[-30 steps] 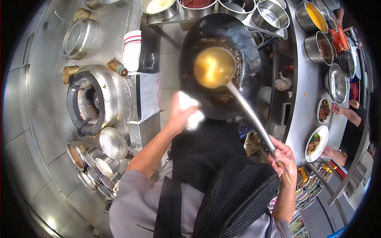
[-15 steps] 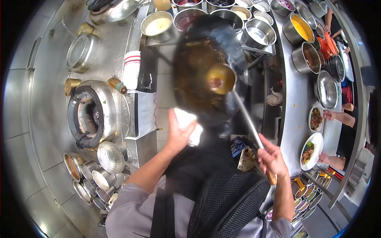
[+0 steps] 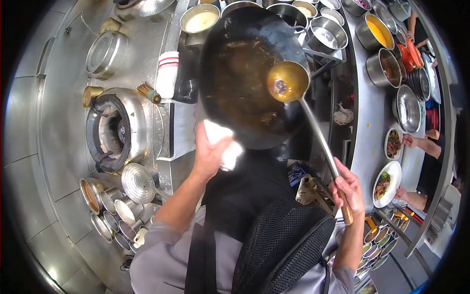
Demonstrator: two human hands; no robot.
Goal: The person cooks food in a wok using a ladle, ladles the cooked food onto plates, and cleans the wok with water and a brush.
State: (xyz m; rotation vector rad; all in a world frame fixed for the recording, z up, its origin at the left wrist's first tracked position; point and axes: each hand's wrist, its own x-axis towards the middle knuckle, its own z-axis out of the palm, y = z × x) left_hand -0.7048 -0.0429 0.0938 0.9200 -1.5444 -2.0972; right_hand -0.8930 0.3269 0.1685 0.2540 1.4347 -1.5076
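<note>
A folded white cloth is gripped in my left hand, pressed to the near left rim of a large black wok. The wok's inside faces me, coated with a brownish oily film. My right hand is closed round the wooden end of a long-handled ladle. Its bowl hangs over the right part of the wok and has an amber gloss; whether it holds liquid I cannot tell.
On the left is a round wok burner, with a brush and a perforated skimmer near it. Several metal pots line the far side. Plated dishes sit on the right counter beside another person's hands.
The wok has shifted slightly left and towards the far side, along with my left hand and the cloth. My right hand has moved the ladle to the right and a little farther away.
</note>
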